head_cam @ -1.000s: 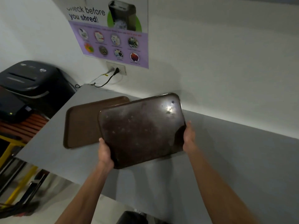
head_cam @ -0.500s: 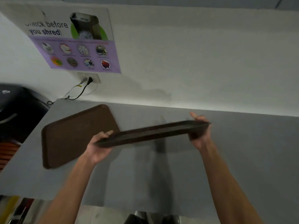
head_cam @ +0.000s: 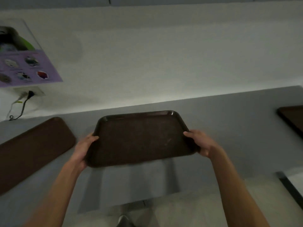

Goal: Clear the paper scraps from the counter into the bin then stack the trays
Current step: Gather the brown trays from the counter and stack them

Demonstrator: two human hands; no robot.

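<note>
Gripping the brown tray (head_cam: 141, 138) in left hand (head_cam: 83, 149) and right hand (head_cam: 199, 143) for stacking, likely needing alignment over the second tray (head_cam: 32, 148).

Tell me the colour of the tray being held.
Dark brown tray, faintly speckled; seen in the head view.

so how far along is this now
No scraps show on the counter, so clearing looks done. The left hand and right hand grip an empty tray above it. Stacking remains: a left tray and a right tray lie apart on the counter.
</note>
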